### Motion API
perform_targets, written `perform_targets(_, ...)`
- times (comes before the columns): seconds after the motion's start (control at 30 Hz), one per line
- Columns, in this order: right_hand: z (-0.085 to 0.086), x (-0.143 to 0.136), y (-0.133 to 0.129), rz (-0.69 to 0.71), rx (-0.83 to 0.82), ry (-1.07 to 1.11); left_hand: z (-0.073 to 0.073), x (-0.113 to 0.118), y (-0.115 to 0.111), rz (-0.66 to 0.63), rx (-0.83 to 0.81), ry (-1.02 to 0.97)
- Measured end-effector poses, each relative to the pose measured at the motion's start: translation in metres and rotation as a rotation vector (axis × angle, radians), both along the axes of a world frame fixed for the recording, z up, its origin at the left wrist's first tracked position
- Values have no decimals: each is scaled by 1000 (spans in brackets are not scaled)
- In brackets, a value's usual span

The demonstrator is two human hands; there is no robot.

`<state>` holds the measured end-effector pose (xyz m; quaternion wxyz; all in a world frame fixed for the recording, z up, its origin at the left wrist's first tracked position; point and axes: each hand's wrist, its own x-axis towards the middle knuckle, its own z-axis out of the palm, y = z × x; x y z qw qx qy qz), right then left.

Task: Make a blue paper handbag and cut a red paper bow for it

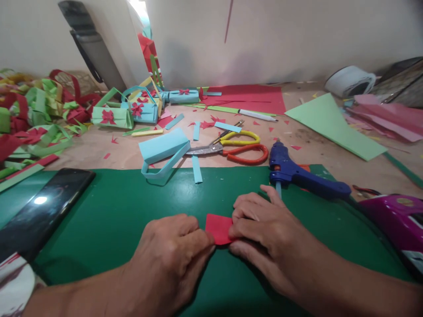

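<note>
Pinching red paper (218, 230) between our left hand (172, 251) and right hand (267, 237), we had bow-trimmed paper bags (121, 119) beyond the left; the blue paper bag (161, 146) ahead showed no bow.

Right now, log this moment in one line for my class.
left hand: holds red paper at lower left | right hand: holds its right end | under: green mat | by right hand: blue glue gun | beyond: scissors
</note>
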<state>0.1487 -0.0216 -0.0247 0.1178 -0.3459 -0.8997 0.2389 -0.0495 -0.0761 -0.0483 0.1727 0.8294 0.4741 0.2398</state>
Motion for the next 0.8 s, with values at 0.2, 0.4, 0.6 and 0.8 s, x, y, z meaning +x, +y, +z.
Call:
perform_targets(0.2,3,-7,1,-61,-23,-36,5,8,4,72,16,4)
perform_targets(0.4,-1,-10,2,-103,133,-57,11,9,2,18,296,97)
perform_targets(0.6,-1,-11,3,-93,194,-87,22,9,-10,-142,470,281)
perform_targets(0.8,0,-12,2,-97,203,-89,16,10,-13,-127,460,309)
